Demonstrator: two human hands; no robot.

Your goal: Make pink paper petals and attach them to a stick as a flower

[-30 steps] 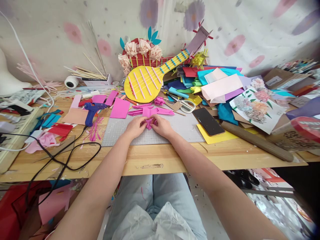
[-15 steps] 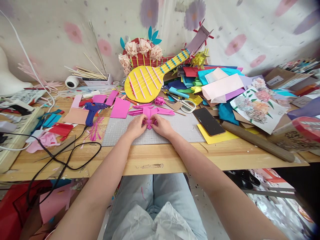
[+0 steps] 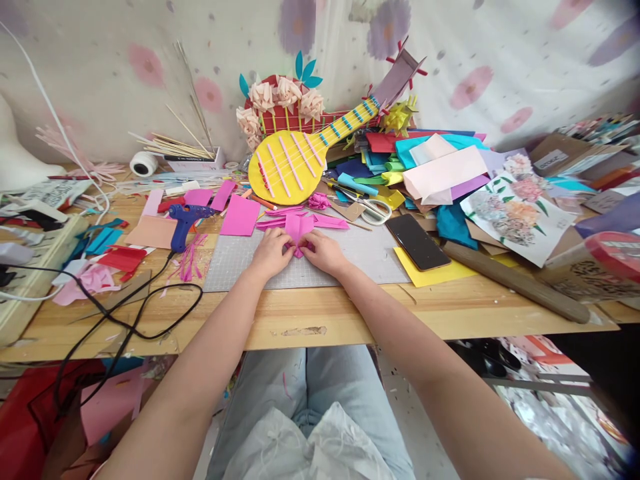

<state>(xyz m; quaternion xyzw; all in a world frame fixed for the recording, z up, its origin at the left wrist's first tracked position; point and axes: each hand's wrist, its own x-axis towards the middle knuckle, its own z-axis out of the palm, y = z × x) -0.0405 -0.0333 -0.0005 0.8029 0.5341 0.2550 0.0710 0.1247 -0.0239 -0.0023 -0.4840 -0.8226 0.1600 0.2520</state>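
Paper (image 3: 299,229) stands taller (left hand (image 3: 271,253), right hand (image 3: 325,253) pinching).

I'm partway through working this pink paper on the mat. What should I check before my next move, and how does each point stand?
1. Grip: left hand and right hand pinch the pink folded paper from either side: ok.
2. Support: the paper sits over the grey cutting mat: ok.
3. Crease lines under the fingers: hidden, cannot tell.
4. Glue gun lies left of the mat, apart from the hands: ok.
5. Scissors and phone lie right, apart from the hands: ok.
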